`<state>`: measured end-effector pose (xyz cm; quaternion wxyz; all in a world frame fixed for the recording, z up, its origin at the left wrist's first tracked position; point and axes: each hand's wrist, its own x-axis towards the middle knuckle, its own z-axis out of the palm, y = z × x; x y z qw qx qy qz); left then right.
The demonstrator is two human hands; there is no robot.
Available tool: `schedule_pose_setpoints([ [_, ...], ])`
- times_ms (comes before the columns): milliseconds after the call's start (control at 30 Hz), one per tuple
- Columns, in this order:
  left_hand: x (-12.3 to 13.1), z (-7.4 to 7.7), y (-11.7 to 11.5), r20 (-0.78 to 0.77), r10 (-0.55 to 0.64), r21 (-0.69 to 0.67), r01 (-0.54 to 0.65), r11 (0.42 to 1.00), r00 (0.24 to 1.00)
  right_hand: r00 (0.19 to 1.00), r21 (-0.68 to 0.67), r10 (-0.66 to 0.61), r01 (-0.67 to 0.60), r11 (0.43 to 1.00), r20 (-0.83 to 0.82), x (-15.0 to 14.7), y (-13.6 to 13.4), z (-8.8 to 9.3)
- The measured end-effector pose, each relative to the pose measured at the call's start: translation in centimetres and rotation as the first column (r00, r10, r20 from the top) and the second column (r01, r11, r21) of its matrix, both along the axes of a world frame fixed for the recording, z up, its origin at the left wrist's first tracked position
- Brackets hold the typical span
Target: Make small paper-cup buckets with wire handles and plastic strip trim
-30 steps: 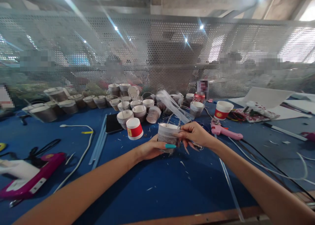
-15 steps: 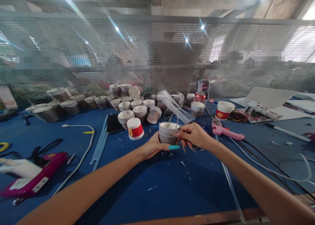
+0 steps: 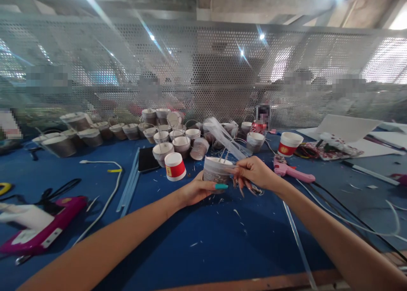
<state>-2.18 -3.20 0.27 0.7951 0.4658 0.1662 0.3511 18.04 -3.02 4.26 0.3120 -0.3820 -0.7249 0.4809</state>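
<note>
My left hand (image 3: pixel 194 190) is wrapped round a small cup (image 3: pixel 215 171) with a pale band at the rim and grey-brown wrapping below. The cup stands nearly upright above the blue table, and thin pale stalks rise from its mouth. At the cup's right side, my right hand (image 3: pixel 256 172) pinches what looks like the end of a thin white strip (image 3: pixel 231 169) that runs to the rim; blur hides its exact edge. Just left of the held cup, a red and white paper cup (image 3: pixel 175 167) rests upside down. Behind lies a clear plastic bundle (image 3: pixel 224 140).
Several wrapped cups (image 3: pixel 181 146) crowd the back of the table. Right of my hands are a pink glue gun (image 3: pixel 294 172) with its cable and another red-white paper cup (image 3: pixel 290 144). Glue sticks (image 3: pixel 129 185), a black phone-like slab (image 3: pixel 149 160) and a magenta power strip (image 3: pixel 47 229) lie left.
My right hand has shifted slightly right, away from the cup's wall, with the pale strip stretching between. The held cup has moved a little left and turned slightly in my left hand.
</note>
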Motion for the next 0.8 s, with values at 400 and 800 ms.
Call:
schedule_pose_setpoints([
  [400,-0.2,-0.56,0.2,-0.02,-0.004,0.062,0.006,0.998,1.0,0.996,-0.003,-0.088,0.089,0.996,0.024,-0.15,-0.17,-0.23],
  [800,-0.25,0.08,0.29,-0.091,0.065,0.088,-0.057,0.995,0.994,0.995,-0.03,-0.101,0.1,0.994,-0.013,-0.61,0.01,-0.79],
])
